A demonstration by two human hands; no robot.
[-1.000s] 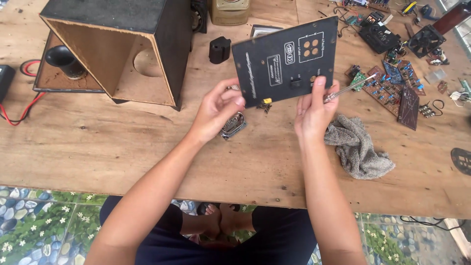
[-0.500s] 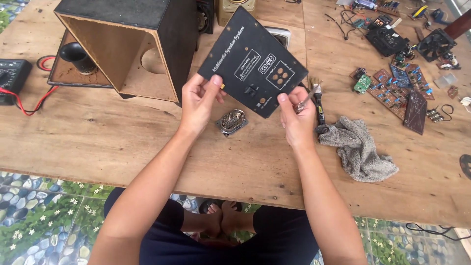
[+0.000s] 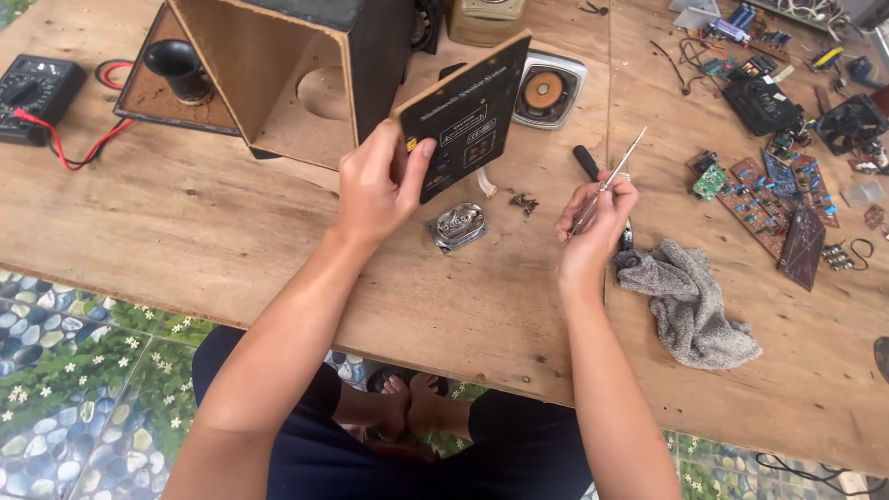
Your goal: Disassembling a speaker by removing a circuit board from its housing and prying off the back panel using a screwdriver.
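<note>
While the black panel tilts above the wooden table, just right of the open speaker box, the left hand grips its near edge. The right hand, fingers closed, pinches a thin screwdriver; a grey rag lies right, a metal part between the hands.

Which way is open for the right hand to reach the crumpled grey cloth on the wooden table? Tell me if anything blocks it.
Probably yes, sideways: the right hand hovers just beside the crumpled grey cloth, with only bare wooden table between them. But its fingers already pinch a thin metal screwdriver, which would hamper a grip.
</note>
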